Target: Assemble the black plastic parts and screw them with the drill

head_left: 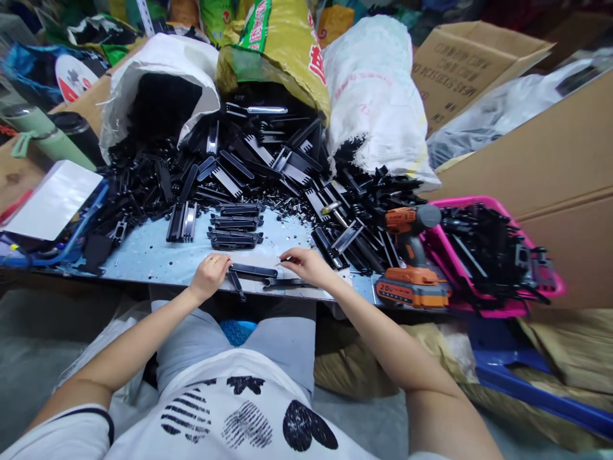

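Note:
My left hand rests at the near edge of the pale blue table, its curled fingers closed on the left end of a long black plastic strip. My right hand pinches something small and thin near the strip's right end; I cannot make out what it is. A second black strip lies just under that hand. Three assembled black pieces are stacked in a row just beyond my hands.
A big heap of black plastic parts covers the back of the table, spilling from white and yellow sacks. An orange cordless drill stands at right beside a pink basket of parts. Cardboard boxes at right; a green bottle at left.

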`<state>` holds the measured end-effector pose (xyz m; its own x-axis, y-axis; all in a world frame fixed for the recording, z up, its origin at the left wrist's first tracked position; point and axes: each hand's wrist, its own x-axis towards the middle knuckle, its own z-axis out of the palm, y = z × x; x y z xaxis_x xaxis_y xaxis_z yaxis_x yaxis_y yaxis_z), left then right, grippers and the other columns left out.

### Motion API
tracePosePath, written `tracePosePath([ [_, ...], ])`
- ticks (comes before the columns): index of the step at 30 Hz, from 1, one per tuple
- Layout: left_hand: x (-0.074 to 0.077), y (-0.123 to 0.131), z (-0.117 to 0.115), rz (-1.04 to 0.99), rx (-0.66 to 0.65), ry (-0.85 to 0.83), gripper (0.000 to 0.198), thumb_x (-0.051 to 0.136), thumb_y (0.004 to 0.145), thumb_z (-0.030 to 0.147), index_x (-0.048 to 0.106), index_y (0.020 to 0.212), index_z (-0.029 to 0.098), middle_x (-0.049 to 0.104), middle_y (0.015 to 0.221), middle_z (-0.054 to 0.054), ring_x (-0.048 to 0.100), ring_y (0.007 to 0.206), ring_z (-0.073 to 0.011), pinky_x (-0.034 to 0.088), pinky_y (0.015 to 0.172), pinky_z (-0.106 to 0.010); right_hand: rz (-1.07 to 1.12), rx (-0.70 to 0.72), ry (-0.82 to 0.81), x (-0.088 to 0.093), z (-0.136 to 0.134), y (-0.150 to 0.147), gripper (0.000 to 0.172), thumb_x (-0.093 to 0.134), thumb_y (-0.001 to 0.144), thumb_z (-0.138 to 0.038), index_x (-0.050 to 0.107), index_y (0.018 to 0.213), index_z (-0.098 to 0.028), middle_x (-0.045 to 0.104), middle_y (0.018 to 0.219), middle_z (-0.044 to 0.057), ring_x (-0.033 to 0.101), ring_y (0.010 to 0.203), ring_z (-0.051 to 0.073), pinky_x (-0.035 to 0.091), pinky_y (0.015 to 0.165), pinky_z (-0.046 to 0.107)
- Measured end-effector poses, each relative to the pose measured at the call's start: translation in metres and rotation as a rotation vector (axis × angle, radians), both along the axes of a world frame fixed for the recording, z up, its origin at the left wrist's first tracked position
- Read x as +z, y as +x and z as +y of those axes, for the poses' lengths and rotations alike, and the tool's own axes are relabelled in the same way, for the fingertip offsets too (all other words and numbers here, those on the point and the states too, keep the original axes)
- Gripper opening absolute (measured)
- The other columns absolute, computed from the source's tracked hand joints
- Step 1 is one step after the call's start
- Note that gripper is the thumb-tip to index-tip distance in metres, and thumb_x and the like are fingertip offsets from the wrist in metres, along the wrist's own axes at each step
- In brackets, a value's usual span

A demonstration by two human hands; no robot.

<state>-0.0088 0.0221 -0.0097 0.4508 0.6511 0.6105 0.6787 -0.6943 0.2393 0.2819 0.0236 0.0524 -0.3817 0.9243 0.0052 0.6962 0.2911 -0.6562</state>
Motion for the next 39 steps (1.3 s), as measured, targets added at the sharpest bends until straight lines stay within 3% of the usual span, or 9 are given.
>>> tracePosePath([
  [7, -0.008, -0.002, 0.005, 0.094, -0.199, 0.1, 0.03, 0.044, 0.092, 0.014, 0.049, 0.121, 0.014, 0.063, 0.078, -0.009, 0.063, 0.077, -0.0198, 0.054, 0.07, -0.038, -0.229, 0.086, -0.038, 0.009, -0.008, -0.017, 0.014, 0.059, 0.082, -0.017, 0.07, 0.09, -0.019, 0.072, 0.086, 0.004, 0.065, 0.076, 0.016, 0.044, 0.07, 0.022],
  [14, -0.009, -0.01, 0.018, 0.096, -0.258, 0.05, 0.026, 0.043, 0.093, 0.017, 0.051, 0.117, 0.015, 0.064, 0.076, -0.007, 0.063, 0.076, -0.0177, 0.056, 0.071, -0.038, -0.495, 0.2, 0.005, 0.016, -0.011, -0.032, 0.018, 0.056, 0.084, -0.016, 0.069, 0.094, -0.021, 0.072, 0.087, 0.006, 0.066, 0.082, 0.019, 0.042, 0.069, 0.024],
  [17, -0.008, -0.015, 0.024, 0.075, -0.265, 0.013, 0.025, 0.043, 0.093, 0.019, 0.053, 0.115, 0.015, 0.063, 0.073, -0.007, 0.063, 0.074, -0.0168, 0.056, 0.071, -0.037, -0.468, 0.126, 0.064, 0.001, -0.018, -0.029, 0.018, 0.052, 0.088, -0.02, 0.065, 0.1, -0.021, 0.071, 0.086, 0.006, 0.066, 0.08, 0.018, 0.043, 0.069, 0.023],
  [24, -0.004, -0.009, 0.019, 0.073, -0.328, -0.002, 0.025, 0.042, 0.093, 0.017, 0.054, 0.114, 0.016, 0.064, 0.076, -0.006, 0.064, 0.076, -0.0172, 0.054, 0.074, -0.036, -0.026, 0.083, 0.33, -0.059, -0.044, -0.003, 0.028, 0.046, 0.093, -0.029, 0.062, 0.114, -0.019, 0.065, 0.116, 0.01, 0.062, 0.103, 0.018, 0.049, 0.089, 0.032],
  [26, 0.002, -0.005, 0.011, 0.079, -0.257, -0.014, 0.025, 0.042, 0.093, 0.021, 0.055, 0.114, 0.016, 0.066, 0.083, -0.009, 0.064, 0.083, -0.0188, 0.053, 0.076, -0.036, -0.03, 0.08, 0.371, -0.061, -0.049, -0.001, 0.031, 0.048, 0.093, -0.031, 0.06, 0.119, -0.02, 0.061, 0.123, 0.01, 0.06, 0.107, 0.019, 0.048, 0.091, 0.036],
  [29, 0.012, 0.001, -0.01, 0.054, 0.045, -0.114, 0.03, 0.049, 0.09, 0.035, 0.057, 0.109, 0.013, 0.065, 0.097, -0.015, 0.061, 0.095, -0.0245, 0.05, 0.08, -0.038, -0.055, 0.084, 0.442, -0.052, -0.046, -0.018, 0.039, 0.048, 0.092, -0.034, 0.052, 0.129, -0.021, 0.054, 0.132, 0.012, 0.055, 0.115, 0.022, 0.046, 0.094, 0.039],
  [32, 0.019, 0.01, -0.035, 0.13, 0.36, -0.371, 0.031, 0.053, 0.084, 0.044, 0.062, 0.085, 0.015, 0.066, 0.08, -0.012, 0.063, 0.083, -0.026, 0.048, 0.072, -0.036, -0.042, 0.191, 0.462, -0.044, -0.03, -0.056, 0.046, 0.047, 0.092, -0.038, 0.046, 0.135, -0.021, 0.049, 0.136, 0.012, 0.051, 0.119, 0.022, 0.044, 0.096, 0.039],
  [35, 0.023, 0.026, -0.052, 0.285, 0.445, -0.671, 0.034, 0.051, 0.082, 0.047, 0.063, 0.069, 0.018, 0.066, 0.067, -0.008, 0.065, 0.07, -0.0251, 0.046, 0.064, -0.033, -0.032, 0.326, 0.395, -0.047, -0.012, -0.09, 0.047, 0.043, 0.094, -0.04, 0.045, 0.136, -0.021, 0.047, 0.138, 0.012, 0.052, 0.119, 0.023, 0.044, 0.097, 0.04],
  [39, 0.021, 0.053, -0.056, 0.305, 0.451, -0.834, 0.037, 0.041, 0.088, 0.042, 0.068, 0.084, 0.016, 0.07, 0.08, -0.013, 0.068, 0.076, -0.0263, 0.045, 0.066, -0.032, 0.093, 0.335, 0.308, -0.058, -0.004, -0.1, 0.043, 0.038, 0.096, -0.034, 0.044, 0.137, -0.022, 0.056, 0.129, 0.009, 0.053, 0.118, 0.018, 0.044, 0.099, 0.035],
])
